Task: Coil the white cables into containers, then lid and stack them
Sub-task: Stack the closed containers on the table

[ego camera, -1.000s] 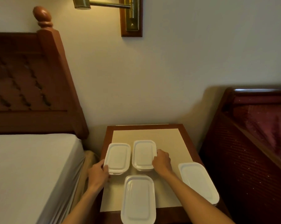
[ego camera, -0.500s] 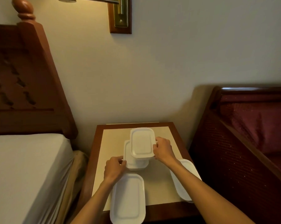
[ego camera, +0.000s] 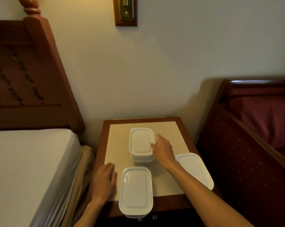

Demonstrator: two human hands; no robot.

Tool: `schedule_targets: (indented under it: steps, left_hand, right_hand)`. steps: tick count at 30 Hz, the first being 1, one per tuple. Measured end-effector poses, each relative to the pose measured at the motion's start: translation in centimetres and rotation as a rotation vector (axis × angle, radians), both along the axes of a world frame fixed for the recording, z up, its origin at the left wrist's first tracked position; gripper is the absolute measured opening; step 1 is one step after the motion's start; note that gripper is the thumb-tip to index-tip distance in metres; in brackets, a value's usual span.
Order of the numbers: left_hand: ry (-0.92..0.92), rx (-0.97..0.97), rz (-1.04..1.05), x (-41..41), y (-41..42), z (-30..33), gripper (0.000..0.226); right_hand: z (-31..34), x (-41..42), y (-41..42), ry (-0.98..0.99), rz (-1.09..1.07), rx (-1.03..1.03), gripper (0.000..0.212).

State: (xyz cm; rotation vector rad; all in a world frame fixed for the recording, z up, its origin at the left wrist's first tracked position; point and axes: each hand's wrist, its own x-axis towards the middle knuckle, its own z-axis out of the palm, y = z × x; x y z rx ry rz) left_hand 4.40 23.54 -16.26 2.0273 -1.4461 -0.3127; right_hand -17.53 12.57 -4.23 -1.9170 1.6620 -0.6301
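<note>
Lower container (ego camera: 142,158) of the stack mostly hidden.

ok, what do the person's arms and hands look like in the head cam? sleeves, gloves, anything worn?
Both arms are bare from the bottom edge of the frame to the wrist: no sleeves in view. The left hand and the right hand wear no gloves. No watch, bracelet or ring shows on the sides facing the camera; the palms are hidden. No cables, markers or tags are attached.

Smooth plastic on polished wood.
You see white plastic containers (ego camera: 141,141) with a slight sheen; the worktop (ego camera: 105,128) has a glossy wooden rim and matt cream inlay.
</note>
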Motion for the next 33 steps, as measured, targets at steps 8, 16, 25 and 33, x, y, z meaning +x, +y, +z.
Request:
schedule_targets:
  steps: [8, 16, 25, 33]
  left_hand:
    - [-0.115, 0.045, -0.079, -0.7, 0.9, -0.5, 0.043]
    - [-0.071, 0.072, -0.090, -0.9, 1.4, -0.4, 0.046]
    - [-0.128, 0.072, -0.073, -1.0, 1.3, -0.3, 0.047]
    - [-0.137, 0.079, -0.062, -1.1, 1.3, -0.2, 0.048]
  right_hand:
    - [-3.8, -0.9, 12.4, 0.177, 0.005, 0.200, 0.048]
    - [-2.3, -1.6, 14.4, 0.071, 0.039, 0.176, 0.020]
    - [6.8, -0.5, 3.2, -0.018, 0.007, -0.040, 0.017]
    - [4.9, 1.6, -2.8, 0.103, -0.031, 0.050, 0.017]
